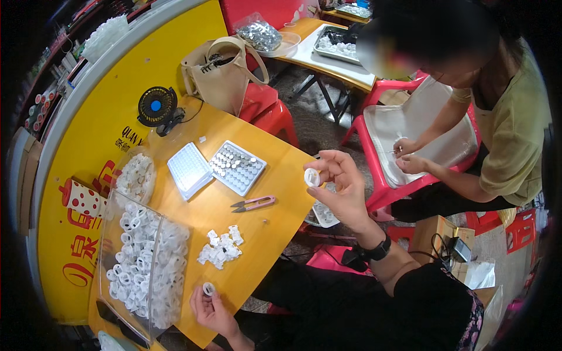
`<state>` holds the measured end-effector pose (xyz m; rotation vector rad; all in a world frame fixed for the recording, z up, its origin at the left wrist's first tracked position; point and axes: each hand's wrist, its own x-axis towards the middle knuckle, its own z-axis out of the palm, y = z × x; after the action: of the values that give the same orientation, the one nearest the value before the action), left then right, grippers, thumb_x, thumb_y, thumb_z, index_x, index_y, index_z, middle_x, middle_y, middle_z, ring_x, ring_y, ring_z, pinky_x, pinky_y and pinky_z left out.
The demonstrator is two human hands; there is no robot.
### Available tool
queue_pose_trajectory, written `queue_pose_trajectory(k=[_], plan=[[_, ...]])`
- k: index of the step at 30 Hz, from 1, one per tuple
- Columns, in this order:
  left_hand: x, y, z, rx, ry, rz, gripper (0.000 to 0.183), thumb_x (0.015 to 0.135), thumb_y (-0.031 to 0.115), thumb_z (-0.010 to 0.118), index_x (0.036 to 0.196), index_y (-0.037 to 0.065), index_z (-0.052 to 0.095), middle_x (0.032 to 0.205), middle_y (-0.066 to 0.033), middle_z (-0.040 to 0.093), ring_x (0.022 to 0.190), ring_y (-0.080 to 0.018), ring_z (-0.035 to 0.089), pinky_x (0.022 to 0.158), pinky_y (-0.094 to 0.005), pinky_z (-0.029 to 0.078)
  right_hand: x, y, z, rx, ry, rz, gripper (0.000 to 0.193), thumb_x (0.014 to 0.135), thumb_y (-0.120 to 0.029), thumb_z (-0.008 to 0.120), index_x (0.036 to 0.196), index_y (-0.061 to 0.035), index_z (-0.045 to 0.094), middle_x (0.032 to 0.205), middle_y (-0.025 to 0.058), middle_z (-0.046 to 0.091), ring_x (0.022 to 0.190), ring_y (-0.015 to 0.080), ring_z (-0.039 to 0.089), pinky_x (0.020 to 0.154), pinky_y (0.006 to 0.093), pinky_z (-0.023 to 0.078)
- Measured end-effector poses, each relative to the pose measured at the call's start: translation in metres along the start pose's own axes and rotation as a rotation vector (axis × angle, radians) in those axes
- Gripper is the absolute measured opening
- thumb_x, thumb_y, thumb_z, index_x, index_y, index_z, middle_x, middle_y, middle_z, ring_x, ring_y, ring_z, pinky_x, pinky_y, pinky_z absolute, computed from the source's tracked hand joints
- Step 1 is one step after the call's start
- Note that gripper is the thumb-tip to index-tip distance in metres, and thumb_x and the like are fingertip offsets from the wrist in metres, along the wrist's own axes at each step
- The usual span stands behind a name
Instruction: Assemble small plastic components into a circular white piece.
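Note:
My right hand (346, 196), raised past the table's right edge, pinches a small white round plastic part (312, 177) between thumb and fingers. Low at the table's near edge, my left hand (212, 315) grips a white plastic ring (208, 288) in its fingertips. Just beyond the left hand lies a loose pile of small white plastic pieces (220, 248). To its left, a clear bin (156, 263) is heaped with many similar white rings. Pink-handled thread snips (254, 203) rest on the table, and farther back a tray (238, 168) holds small silvery round pieces in its pockets.
Next to that tray is a white gridded box (190, 170). A clear bag of small white parts (136, 179), a black fan (157, 106) and a beige handbag (222, 75) stand farther back. At right, a co-worker (503, 117) works over a pink chair (380, 169).

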<state>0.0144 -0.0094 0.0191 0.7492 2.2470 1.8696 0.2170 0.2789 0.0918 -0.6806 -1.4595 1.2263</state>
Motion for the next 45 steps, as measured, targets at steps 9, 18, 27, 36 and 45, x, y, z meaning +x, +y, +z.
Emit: queue_pose_trajectory(k=[9,18,27,36,45], plan=[[0.0,0.011,0.005,0.012,0.007,0.006,0.026,0.086,-0.007,0.057,0.112,-0.011,0.056,0.111,-0.0107,0.053,0.092,-0.0152,0.057,0.08,-0.0257,0.046,-0.004,0.0,-0.002,0.034,-0.105,-0.055,0.062,0.073,0.011,0.068,0.126,-0.0015,0.039,0.112,0.0136,0.062,0.087,0.0093,0.057,0.075,0.0227,0.045],[-0.001,0.004,0.002,-0.002,0.012,0.008,0.028,0.085,-0.009,0.058,0.112,-0.011,0.056,0.117,-0.011,0.049,0.093,-0.0144,0.058,0.079,-0.0239,0.048,-0.006,-0.001,-0.001,0.059,-0.092,-0.042,0.06,0.076,0.009,0.068,0.128,-0.0024,0.039,0.112,0.0134,0.062,0.085,0.008,0.057,0.073,0.0213,0.044],[0.0,0.004,0.004,0.013,0.018,0.048,0.028,0.084,-0.009,0.059,0.112,-0.012,0.056,0.114,-0.0104,0.05,0.091,-0.0138,0.058,0.077,-0.0241,0.049,-0.008,-0.004,0.001,0.071,-0.084,-0.017,0.062,0.075,0.01,0.069,0.128,-0.0015,0.039,0.109,0.0144,0.062,0.081,0.0079,0.056,0.072,0.0216,0.046],[-0.001,0.008,0.006,-0.034,0.022,0.005,0.026,0.086,-0.009,0.056,0.112,-0.012,0.056,0.108,-0.0109,0.054,0.089,-0.0152,0.058,0.077,-0.0253,0.048,-0.011,-0.003,0.002,-0.014,-0.091,-0.053,0.06,0.074,0.008,0.07,0.126,0.0002,0.04,0.11,0.0133,0.062,0.083,0.0093,0.055,0.073,0.0231,0.045],[-0.001,0.005,0.004,-0.003,0.011,0.033,0.028,0.086,-0.009,0.057,0.113,-0.011,0.056,0.11,-0.0117,0.053,0.092,-0.0157,0.058,0.08,-0.0259,0.048,-0.012,-0.002,0.002,-0.025,-0.111,-0.094,0.058,0.075,0.004,0.07,0.124,0.0006,0.04,0.112,0.0128,0.062,0.085,0.0105,0.056,0.075,0.0239,0.044]])
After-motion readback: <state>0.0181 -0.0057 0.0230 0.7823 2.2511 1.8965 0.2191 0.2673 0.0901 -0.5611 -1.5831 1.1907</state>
